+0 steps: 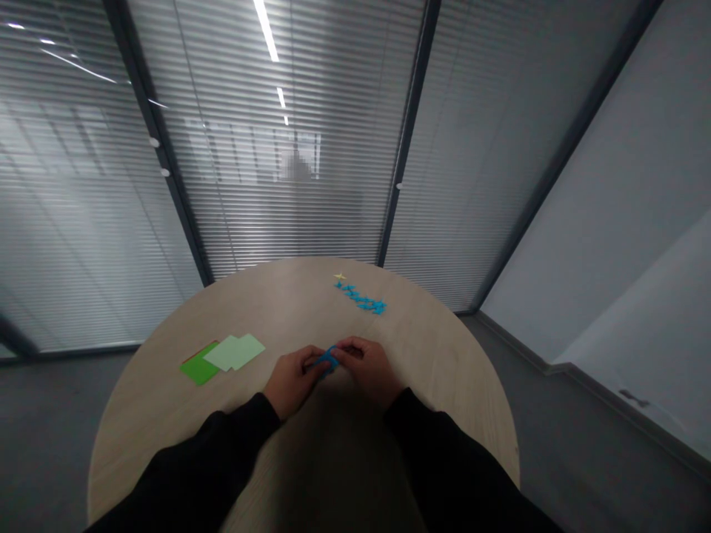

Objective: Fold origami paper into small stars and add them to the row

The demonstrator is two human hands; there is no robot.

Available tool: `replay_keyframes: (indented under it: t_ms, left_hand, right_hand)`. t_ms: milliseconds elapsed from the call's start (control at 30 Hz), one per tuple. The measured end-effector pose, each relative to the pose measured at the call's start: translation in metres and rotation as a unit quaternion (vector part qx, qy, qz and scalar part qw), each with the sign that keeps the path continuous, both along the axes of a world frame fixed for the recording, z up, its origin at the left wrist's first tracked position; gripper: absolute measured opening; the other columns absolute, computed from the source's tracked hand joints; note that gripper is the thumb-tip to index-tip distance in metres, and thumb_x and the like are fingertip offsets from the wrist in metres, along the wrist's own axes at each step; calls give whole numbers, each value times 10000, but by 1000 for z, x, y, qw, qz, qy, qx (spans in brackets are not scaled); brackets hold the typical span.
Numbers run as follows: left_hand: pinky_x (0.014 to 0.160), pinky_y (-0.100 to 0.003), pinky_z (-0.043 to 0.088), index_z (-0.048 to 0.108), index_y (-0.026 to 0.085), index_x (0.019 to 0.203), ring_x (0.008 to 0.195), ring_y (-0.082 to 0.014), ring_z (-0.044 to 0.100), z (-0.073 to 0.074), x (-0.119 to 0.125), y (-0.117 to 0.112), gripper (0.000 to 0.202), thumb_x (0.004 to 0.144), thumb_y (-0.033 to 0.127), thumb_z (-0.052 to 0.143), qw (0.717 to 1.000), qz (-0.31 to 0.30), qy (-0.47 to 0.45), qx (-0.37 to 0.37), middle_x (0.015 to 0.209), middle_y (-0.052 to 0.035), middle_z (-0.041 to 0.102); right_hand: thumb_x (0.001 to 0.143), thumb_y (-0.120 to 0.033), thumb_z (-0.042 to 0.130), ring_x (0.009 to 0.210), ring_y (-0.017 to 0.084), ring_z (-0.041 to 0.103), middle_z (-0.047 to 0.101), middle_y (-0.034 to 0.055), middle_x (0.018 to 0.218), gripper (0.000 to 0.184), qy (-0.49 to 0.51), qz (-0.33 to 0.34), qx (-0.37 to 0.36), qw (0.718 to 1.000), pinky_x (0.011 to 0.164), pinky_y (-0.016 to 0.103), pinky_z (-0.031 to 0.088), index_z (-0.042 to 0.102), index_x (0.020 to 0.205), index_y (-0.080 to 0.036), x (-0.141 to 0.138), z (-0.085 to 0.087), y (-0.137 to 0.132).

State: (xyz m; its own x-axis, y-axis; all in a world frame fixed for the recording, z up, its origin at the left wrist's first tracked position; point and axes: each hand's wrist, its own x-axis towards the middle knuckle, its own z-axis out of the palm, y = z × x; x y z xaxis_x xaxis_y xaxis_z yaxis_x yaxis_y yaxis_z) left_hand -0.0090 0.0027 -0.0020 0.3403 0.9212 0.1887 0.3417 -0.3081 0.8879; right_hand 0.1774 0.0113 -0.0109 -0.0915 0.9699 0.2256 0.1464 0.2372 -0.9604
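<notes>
Both my hands meet over the middle of a round wooden table (167,414). My left hand (289,382) and my right hand (367,367) are each closed in a pinch on one small piece of blue paper (327,360) held between them, just above the tabletop. Its exact shape is partly hidden by my fingers. Black sleeves cover both forearms.
A row of several small blue folded paper pieces (362,299) lies at the far side of the table, with one yellow piece (339,277) at its far end. Light green sheets (234,351) and a darker green sheet (198,367) lie to the left. Glass walls with blinds stand behind.
</notes>
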Motion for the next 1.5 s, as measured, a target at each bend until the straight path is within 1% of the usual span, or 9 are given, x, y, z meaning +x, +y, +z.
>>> replay_keyframes:
  t_ms: [167,300,533,867,1133,1233,1333,1400,1500]
  left_hand:
    - [713,-303,509,673,188,940,766,-220,719,2,1,-3,343,922,497,523,998,-35,53,4,866,-69,793]
    - [751,-307,505,702,183,885,804,-229,723,5,2,-5,352,923,476,512,995,-70,75,-1,858,-75,791]
    - [723,-297,506,708,190,864,761,-222,726,5,1,-3,339,919,461,513,994,-71,74,-28,824,-61,796]
    - [728,-297,495,712,201,863,755,-221,723,5,3,-3,349,928,459,486,994,-69,85,-14,786,-43,790]
    - [746,-311,502,719,214,902,766,-229,715,3,2,-3,289,916,416,512,993,-84,86,7,804,-36,784]
    - [726,-302,496,717,199,846,736,-216,708,4,3,-4,329,931,425,493,994,-74,79,2,779,-42,779]
    - [727,-304,491,717,183,815,735,-216,706,4,4,-5,376,938,453,485,996,-52,68,-2,782,-58,779]
    - [739,-303,489,724,181,834,746,-216,708,5,4,-6,399,941,477,480,997,-51,57,-7,795,-61,784]
    - [717,-292,483,733,177,837,737,-214,700,5,3,-5,406,927,497,498,997,-54,56,-17,803,-58,787]
  right_hand:
    - [776,-383,741,752,189,669,731,46,798,233,-22,25,6,999,726,321,519,720,844,-161,1,2,-1]
    - [798,-354,722,756,194,678,732,49,795,198,-51,55,15,997,712,317,520,726,852,-163,1,8,-5]
    - [810,-343,709,718,183,662,731,34,766,169,-83,51,43,994,682,302,504,739,833,-178,3,13,-5]
    - [836,-326,693,728,188,652,728,32,770,145,-127,35,91,987,690,305,483,749,830,-193,4,18,-6]
    - [833,-304,704,743,198,656,734,38,785,112,-157,22,122,980,710,318,487,755,820,-205,3,21,-7]
    - [829,-327,709,774,202,667,738,45,815,137,-119,24,103,987,735,323,505,754,850,-199,2,19,-7]
    - [807,-377,732,792,205,682,745,52,865,237,-45,40,38,997,724,318,525,742,944,-184,1,15,-6]
    - [810,-383,731,764,198,669,734,43,814,205,-66,56,31,996,708,310,514,744,852,-183,2,13,-5]
    - [818,-374,720,696,180,629,699,26,722,200,-93,35,45,994,658,292,478,731,748,-186,4,14,-4]
